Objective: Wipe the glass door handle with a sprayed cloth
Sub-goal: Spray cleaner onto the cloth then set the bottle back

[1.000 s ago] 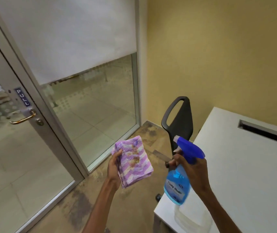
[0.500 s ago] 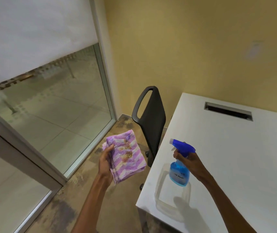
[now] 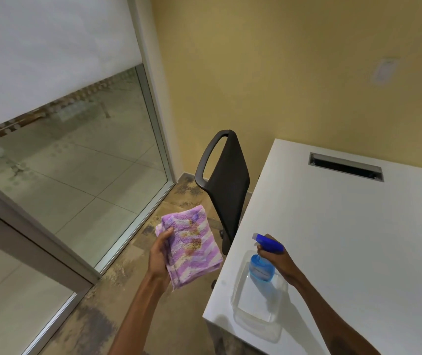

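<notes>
My left hand (image 3: pixel 159 254) grips a folded purple-and-white striped cloth (image 3: pixel 192 245) with brownish stains, held up over the floor in front of me. My right hand (image 3: pixel 277 257) is closed around the neck of a blue spray bottle (image 3: pixel 261 267), which stands in or just above a clear plastic tray (image 3: pixel 245 303) at the near left corner of the white table (image 3: pixel 358 239). The glass door (image 3: pixel 7 265) is at the far left; its handle is out of view, with only a bit of lock hardware at the frame edge.
A black office chair (image 3: pixel 226 180) stands between the glass wall (image 3: pixel 76 155) and the table. A cable slot (image 3: pixel 345 166) is cut into the table's far side. A yellow wall runs behind. The floor below is stained and mottled.
The view has swung right, away from the door handle. My right hand has lowered the spray bottle down to the clear tray on the table. The cloth stays in my left hand.
</notes>
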The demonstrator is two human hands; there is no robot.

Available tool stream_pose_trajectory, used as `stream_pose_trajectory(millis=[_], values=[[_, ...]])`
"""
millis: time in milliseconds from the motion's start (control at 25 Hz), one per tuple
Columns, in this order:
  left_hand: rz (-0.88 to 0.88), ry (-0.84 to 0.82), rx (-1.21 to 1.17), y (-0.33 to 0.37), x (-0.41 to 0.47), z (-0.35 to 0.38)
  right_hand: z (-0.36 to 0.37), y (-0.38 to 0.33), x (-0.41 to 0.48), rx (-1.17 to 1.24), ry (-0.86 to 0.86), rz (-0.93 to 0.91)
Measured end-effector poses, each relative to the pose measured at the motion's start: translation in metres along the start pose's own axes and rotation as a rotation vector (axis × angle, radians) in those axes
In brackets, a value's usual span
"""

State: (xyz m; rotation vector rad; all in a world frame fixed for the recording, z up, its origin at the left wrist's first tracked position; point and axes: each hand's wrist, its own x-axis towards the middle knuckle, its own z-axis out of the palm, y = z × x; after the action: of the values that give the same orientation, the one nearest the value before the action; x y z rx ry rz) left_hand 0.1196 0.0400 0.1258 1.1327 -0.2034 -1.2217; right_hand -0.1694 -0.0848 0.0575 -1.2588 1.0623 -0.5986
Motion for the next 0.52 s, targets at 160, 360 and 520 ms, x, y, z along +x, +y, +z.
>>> stream_pose_trajectory(millis=[160, 360, 520], values=[[-0.003, 0.023, 0.01, -0.002, 0.002, -0.004, 0.008, -0.007, 0.004, 0.091, -0.002, 0.007], [0.019, 0.047, 0.018, -0.001, 0.003, -0.009, 0.015, -0.006, 0.009, 0.12, -0.021, -0.028], [0.034, 0.068, 0.02, 0.004, -0.001, -0.011, 0.012, -0.001, 0.011, -0.022, -0.054, 0.022]])
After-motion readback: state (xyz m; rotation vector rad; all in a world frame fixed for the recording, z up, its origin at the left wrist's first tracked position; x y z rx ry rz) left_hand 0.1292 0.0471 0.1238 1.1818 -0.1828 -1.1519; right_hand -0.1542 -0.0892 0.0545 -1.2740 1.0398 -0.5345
